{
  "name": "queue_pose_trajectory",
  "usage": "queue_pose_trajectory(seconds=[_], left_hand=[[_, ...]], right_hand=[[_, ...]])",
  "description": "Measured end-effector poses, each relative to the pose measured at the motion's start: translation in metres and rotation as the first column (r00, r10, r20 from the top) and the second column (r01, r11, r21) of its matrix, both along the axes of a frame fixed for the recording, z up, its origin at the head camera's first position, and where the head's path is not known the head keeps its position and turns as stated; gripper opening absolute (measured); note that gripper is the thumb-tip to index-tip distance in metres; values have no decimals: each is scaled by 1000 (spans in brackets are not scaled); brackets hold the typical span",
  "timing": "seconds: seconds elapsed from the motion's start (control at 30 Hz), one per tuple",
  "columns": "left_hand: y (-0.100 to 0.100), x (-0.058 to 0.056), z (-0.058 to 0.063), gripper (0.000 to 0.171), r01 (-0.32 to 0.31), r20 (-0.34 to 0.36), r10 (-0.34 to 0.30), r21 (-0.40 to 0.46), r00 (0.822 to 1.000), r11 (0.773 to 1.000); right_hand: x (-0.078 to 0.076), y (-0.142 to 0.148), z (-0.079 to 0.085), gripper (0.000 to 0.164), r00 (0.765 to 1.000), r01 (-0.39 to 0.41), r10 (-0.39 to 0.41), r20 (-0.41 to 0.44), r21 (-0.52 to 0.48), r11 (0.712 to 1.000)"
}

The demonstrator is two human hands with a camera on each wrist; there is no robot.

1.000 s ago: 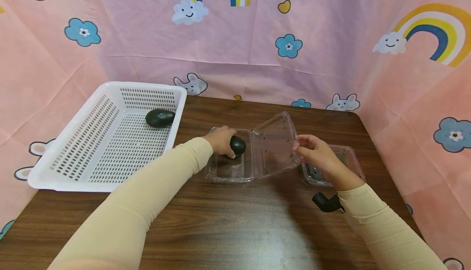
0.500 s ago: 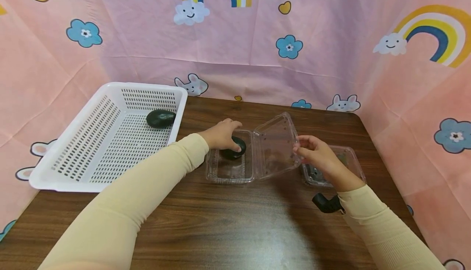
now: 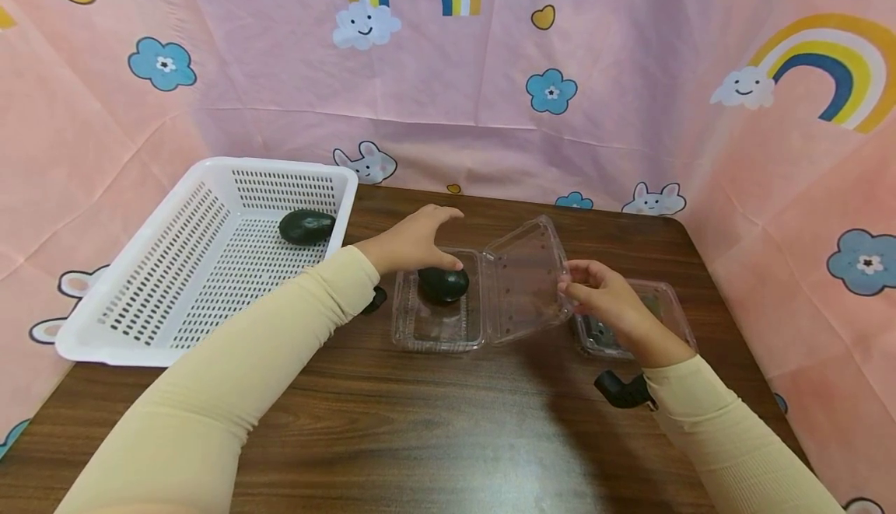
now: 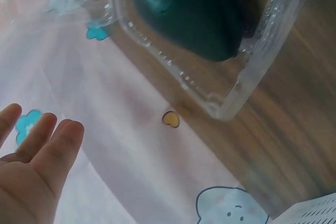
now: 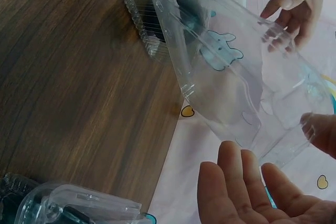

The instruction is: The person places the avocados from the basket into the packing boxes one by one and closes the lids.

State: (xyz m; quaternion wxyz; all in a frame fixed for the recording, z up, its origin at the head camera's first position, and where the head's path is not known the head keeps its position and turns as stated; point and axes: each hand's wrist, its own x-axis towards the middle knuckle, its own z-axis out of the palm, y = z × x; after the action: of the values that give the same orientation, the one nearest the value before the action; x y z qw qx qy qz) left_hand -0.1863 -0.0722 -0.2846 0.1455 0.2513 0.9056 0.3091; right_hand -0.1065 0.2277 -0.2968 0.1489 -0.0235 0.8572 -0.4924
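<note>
A dark green avocado lies in the base of a clear plastic clamshell box. Just above and to the left of it is my left hand, thumb and fingers spread and holding nothing; the thumb overlaps the avocado in the head view. In the left wrist view the fingers are apart from the avocado. My right hand pinches the edge of the box's raised lid between thumb and fingers, keeping it tilted up. The same lid crosses the right wrist view.
At the left, a white perforated basket has another avocado near its right wall. A second clear box with dark contents sits behind my right hand. A patterned cloth borders the wooden table at the back and sides.
My left hand has let go of the avocado, spread its fingers and drawn up and to the left. The avocado stays in the box. My right hand keeps the lid where it was.
</note>
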Motion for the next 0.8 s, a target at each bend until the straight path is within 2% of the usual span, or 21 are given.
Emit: queue_pose_trajectory(seconds=[0.37, 0.8], left_hand=[[-22, 4, 20, 82, -28, -70, 32, 53, 997, 998], [-46, 3, 26, 83, -87, -99, 95, 77, 991, 993]], right_hand=[[0, 0, -1, 53, 1000, 15, -15, 4, -34, 999], [0, 1, -5, 52, 1000, 25, -25, 0, -72, 997]])
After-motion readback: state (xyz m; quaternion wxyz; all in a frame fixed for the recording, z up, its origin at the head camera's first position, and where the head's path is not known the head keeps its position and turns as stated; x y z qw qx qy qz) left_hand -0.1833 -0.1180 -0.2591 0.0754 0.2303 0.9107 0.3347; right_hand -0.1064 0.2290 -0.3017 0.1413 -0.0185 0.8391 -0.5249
